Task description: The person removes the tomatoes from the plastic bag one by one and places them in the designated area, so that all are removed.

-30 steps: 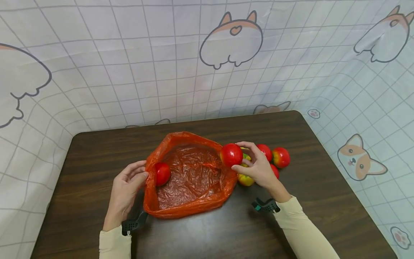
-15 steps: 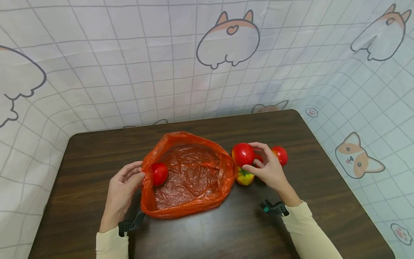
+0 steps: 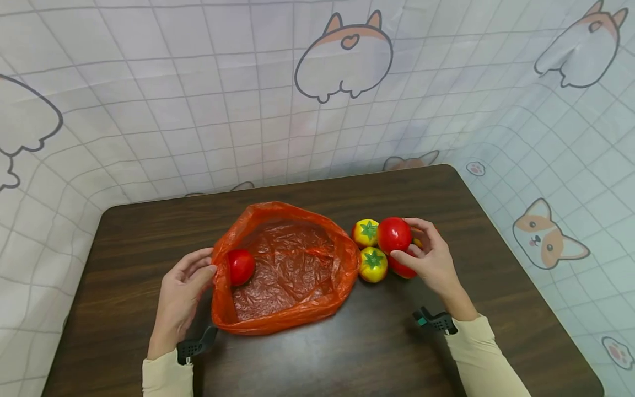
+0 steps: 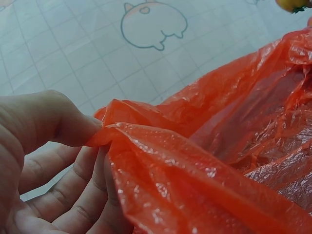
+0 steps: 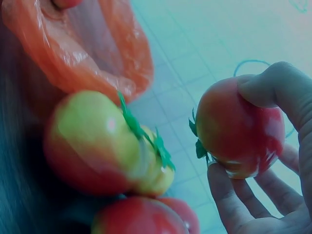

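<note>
An orange-red plastic bag [image 3: 285,322] lies wide open on the table, with one red tomato [image 3: 241,267] inside against its left wall. My left hand [image 3: 181,292] pinches the bag's left rim; the left wrist view shows the film between thumb and fingers. In my right hand [image 3: 434,262] is a shiny red tomato [image 5: 239,129], gripped between thumb and fingers above the table. Its green leaves point away from the palm in the right wrist view. Beneath and beside it sit other tomatoes, including a yellow-topped one [image 3: 373,266] and another [image 3: 366,232] close to the bag's right side.
Everything stands on a dark wood-grain table [image 3: 307,364] with rounded far corners. A white gridded cloth [image 3: 248,110] with cartoon dogs hangs behind the table and along its sides. More red tomatoes are partly hidden under my right hand.
My right hand has moved right with the tomato, from beside the bag's rim to over the other tomatoes, uncovering the yellow-topped ones. The left hand keeps its pinch on the bag.
</note>
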A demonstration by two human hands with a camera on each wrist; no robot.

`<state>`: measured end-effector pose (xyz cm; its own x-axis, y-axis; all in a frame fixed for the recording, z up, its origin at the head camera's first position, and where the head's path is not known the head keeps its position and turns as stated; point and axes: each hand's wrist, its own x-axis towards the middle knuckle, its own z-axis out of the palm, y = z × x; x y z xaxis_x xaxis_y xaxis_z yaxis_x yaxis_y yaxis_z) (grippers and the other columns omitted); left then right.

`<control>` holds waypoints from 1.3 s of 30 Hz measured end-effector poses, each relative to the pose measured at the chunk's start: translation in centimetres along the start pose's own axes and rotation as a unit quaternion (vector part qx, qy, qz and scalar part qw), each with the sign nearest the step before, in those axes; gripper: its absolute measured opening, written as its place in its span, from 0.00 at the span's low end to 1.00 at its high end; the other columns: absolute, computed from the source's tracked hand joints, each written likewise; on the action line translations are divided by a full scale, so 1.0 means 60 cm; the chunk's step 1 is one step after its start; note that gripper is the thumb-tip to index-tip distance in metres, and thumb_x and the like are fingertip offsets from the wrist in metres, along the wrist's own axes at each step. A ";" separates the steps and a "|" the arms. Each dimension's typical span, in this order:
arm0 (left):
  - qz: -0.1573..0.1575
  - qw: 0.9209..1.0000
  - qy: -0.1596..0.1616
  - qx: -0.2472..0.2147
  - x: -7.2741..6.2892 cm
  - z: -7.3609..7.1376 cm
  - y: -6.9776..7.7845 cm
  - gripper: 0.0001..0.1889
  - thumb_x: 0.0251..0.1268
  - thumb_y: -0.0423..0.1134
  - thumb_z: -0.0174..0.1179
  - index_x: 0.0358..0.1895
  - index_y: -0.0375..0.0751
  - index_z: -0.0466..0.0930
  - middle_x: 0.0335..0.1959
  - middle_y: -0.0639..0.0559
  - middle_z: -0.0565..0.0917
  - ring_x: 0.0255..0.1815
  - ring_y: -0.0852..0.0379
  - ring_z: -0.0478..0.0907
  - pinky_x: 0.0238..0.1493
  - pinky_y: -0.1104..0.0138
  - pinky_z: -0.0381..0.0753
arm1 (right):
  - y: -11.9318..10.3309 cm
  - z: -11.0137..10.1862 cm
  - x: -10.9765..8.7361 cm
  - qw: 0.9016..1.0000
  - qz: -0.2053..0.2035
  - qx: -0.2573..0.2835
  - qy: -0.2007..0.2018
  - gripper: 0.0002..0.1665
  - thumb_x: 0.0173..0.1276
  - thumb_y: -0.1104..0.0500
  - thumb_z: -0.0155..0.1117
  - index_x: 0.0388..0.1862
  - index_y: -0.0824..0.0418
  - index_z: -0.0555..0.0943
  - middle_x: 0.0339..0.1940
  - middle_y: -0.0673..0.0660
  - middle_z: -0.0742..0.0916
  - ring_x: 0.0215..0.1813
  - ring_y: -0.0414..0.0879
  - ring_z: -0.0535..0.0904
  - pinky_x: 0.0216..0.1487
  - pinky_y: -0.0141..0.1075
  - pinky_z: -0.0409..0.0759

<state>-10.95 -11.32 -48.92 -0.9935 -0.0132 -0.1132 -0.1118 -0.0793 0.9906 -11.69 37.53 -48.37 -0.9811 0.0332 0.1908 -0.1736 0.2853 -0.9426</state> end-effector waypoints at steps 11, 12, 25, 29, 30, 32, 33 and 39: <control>-0.003 1.000 -0.002 0.005 -0.002 0.001 -0.002 0.26 0.72 0.40 0.66 0.69 0.38 0.73 0.49 0.58 0.84 0.46 0.65 0.85 0.51 0.74 0.87 | 0.011 -0.035 -0.014 0.999 0.003 -0.019 0.031 0.42 0.63 0.68 0.75 0.74 0.60 0.67 0.65 0.41 0.76 0.63 0.37 0.77 0.56 0.19 0.82; -0.004 1.000 -0.001 0.007 -0.001 0.000 -0.002 0.26 0.72 0.40 0.66 0.69 0.39 0.73 0.49 0.58 0.84 0.46 0.65 0.85 0.51 0.74 0.87 | 0.013 -0.038 -0.016 0.999 0.002 -0.019 0.034 0.42 0.63 0.69 0.75 0.74 0.60 0.67 0.65 0.40 0.76 0.63 0.37 0.76 0.55 0.19 0.82; -0.008 1.000 -0.002 -0.001 0.001 -0.001 -0.003 0.26 0.72 0.40 0.66 0.69 0.39 0.74 0.50 0.57 0.83 0.46 0.65 0.85 0.51 0.73 0.88 | 0.041 -0.068 -0.030 0.998 0.004 -0.024 0.062 0.43 0.63 0.70 0.74 0.74 0.60 0.67 0.69 0.48 0.76 0.66 0.34 0.75 0.56 0.18 0.81; -0.009 1.000 0.000 -0.004 0.002 0.001 -0.003 0.25 0.72 0.39 0.66 0.69 0.39 0.74 0.49 0.58 0.84 0.46 0.65 0.85 0.51 0.73 0.88 | 0.045 -0.076 -0.037 0.997 0.014 -0.042 0.064 0.43 0.64 0.67 0.75 0.75 0.59 0.66 0.71 0.55 0.74 0.66 0.33 0.74 0.56 0.17 0.80; -0.009 1.000 -0.001 -0.004 0.002 0.001 -0.003 0.25 0.72 0.39 0.66 0.69 0.38 0.74 0.50 0.58 0.84 0.46 0.65 0.85 0.51 0.73 0.88 | 0.046 -0.077 -0.039 0.997 0.016 -0.045 0.065 0.43 0.64 0.66 0.75 0.75 0.59 0.66 0.72 0.56 0.74 0.66 0.33 0.73 0.56 0.17 0.79; -0.009 1.000 -0.001 0.000 0.003 0.002 -0.003 0.25 0.72 0.40 0.66 0.69 0.39 0.74 0.50 0.58 0.84 0.46 0.65 0.85 0.51 0.73 0.88 | 0.048 -0.080 -0.043 0.996 0.019 -0.050 0.066 0.43 0.64 0.65 0.75 0.75 0.59 0.66 0.72 0.57 0.74 0.65 0.32 0.73 0.56 0.17 0.79; -0.010 1.000 -0.002 0.002 0.004 0.002 -0.003 0.25 0.72 0.40 0.66 0.69 0.39 0.74 0.50 0.58 0.83 0.46 0.66 0.85 0.51 0.74 0.88 | 0.050 -0.082 -0.045 0.996 0.020 -0.050 0.067 0.43 0.64 0.66 0.75 0.75 0.59 0.66 0.72 0.57 0.74 0.65 0.32 0.73 0.56 0.17 0.79; -0.011 1.000 -0.002 0.006 0.004 0.002 -0.003 0.26 0.71 0.40 0.66 0.69 0.39 0.74 0.50 0.58 0.83 0.46 0.66 0.84 0.51 0.74 0.88 | 0.063 -0.092 -0.053 0.995 0.021 -0.054 0.077 0.43 0.64 0.66 0.75 0.75 0.61 0.65 0.70 0.53 0.75 0.65 0.30 0.73 0.56 0.16 0.79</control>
<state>-11.20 -11.16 -49.14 -0.9910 -0.0068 -0.1337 -0.1329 -0.0678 0.9888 -8.73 43.78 -51.05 -0.9610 0.1922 0.1989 -0.1134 0.3821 -0.9172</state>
